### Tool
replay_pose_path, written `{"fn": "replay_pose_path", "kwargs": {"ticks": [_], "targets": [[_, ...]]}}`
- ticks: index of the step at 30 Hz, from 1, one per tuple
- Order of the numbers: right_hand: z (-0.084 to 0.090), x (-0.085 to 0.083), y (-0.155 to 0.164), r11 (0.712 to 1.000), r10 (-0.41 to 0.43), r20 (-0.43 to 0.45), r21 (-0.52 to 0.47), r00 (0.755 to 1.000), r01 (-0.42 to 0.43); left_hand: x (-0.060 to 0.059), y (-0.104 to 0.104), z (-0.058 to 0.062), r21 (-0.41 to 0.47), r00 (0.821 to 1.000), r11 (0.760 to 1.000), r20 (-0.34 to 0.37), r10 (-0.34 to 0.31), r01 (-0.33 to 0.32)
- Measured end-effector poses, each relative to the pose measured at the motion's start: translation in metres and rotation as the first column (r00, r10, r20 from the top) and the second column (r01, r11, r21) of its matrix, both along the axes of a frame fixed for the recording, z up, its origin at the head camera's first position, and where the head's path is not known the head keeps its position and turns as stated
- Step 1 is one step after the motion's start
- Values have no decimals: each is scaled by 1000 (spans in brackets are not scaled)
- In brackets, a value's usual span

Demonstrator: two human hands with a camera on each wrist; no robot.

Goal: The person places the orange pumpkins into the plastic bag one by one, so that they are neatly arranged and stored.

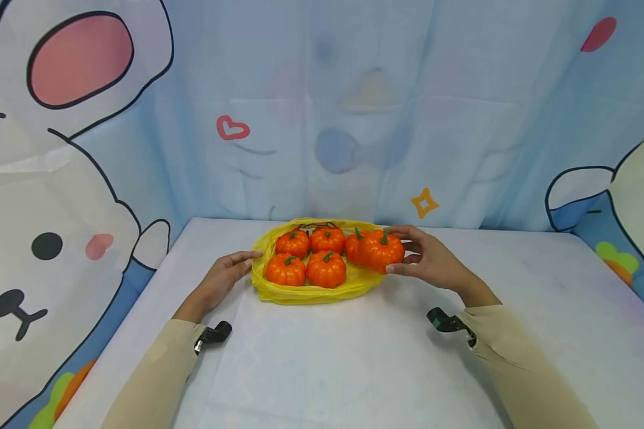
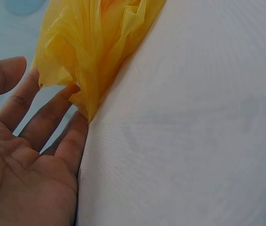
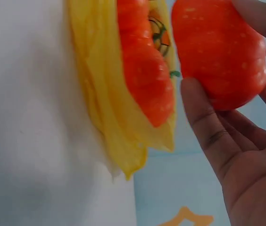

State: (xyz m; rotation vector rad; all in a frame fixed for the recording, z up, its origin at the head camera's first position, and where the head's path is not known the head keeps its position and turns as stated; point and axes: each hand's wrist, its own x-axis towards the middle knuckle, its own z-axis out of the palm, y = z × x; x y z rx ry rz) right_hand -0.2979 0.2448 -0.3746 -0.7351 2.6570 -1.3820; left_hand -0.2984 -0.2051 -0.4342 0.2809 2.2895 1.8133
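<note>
A yellow plastic bag, its mouth spread wide, lies on the table with several small glossy orange pumpkins with green stems inside. My right hand grips one pumpkin between thumb and fingers at the bag's right side. In the right wrist view that held pumpkin is raised beside the bag's edge. On the opposite side, my left hand touches the bag's left rim with extended fingers. The left wrist view shows its thumb apart from the yellow plastic, with fingertips partly hidden behind the bag.
A white cloth covers the table. Behind it hangs a light blue curtain with cartoon prints, close to the table's back edge. Small black wrist cameras sit at both cuffs.
</note>
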Motion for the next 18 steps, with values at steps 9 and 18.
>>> {"fn": "replay_pose_path", "kwargs": {"ticks": [9,18], "targets": [[-18,-1,-11,994,89,90,56,992,-94,1,0,0,-8,1000,1000,2,13,-13],[-26,-2,-17,983,73,68,166,995,-84,0,1,-1,60,1000,998,7,-4,4]]}}
